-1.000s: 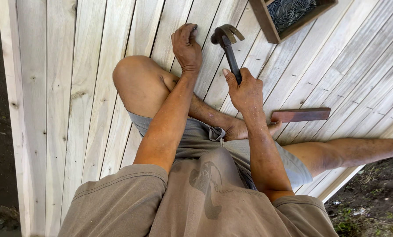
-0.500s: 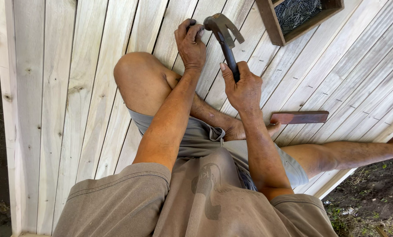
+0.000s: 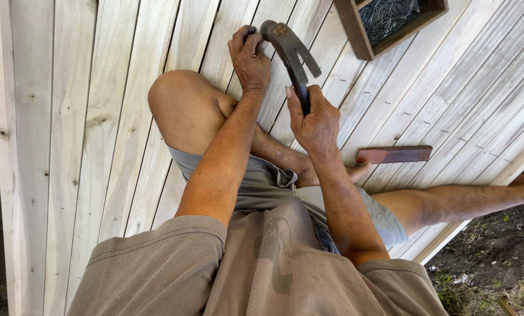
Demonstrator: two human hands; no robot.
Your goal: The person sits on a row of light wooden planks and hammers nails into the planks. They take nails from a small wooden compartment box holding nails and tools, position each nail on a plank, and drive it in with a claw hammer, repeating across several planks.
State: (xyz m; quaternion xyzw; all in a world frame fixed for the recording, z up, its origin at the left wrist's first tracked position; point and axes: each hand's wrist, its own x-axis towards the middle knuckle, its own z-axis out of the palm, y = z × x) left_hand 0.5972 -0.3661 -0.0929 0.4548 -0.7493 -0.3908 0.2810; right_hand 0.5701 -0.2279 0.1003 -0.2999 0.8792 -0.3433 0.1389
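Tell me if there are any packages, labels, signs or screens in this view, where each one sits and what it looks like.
Wooden box: top right on the pale plank deck, open, brown rectangular walls, filled with dark nails.
Printed mark on the shirt: bottom centre, faded dark round shape on brown-grey cloth.
No signs or screens in view.

packages: one open wooden box, rectangular, brown walls, top right on the pale plank deck, cut off by the upper edge, filled with dark grey nails | labels: none | signs: none | screens: none
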